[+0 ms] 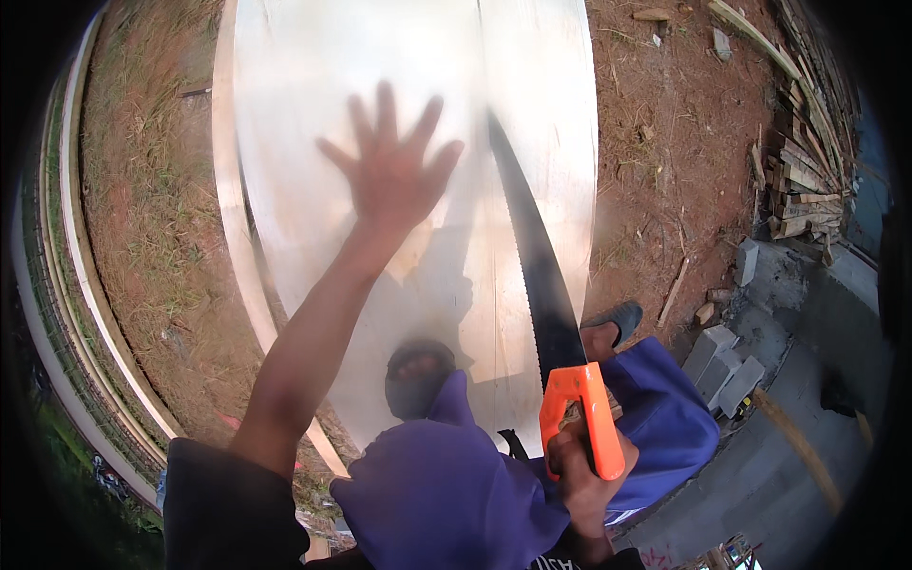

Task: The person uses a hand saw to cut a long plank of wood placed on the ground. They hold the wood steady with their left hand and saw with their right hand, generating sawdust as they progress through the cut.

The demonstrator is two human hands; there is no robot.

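While the right hand grips the saw by its orange handle, the left hand spreads open, apparently bracing the pale board that lies under the blade. Sawing seems in hand; the next stroke likely calls for aligning the blade with the dark line beyond its tip.

haze blurs the left grip over the pale board, whose far edge is cut off at the top of the frame. toward the board's right edge, the tip of a saw is blurred, its contact with the surface impossible to tell. an orange handle hides some fingers of the right grip; purple cloth conceals the board's near end; stacked timber fades into darkness.
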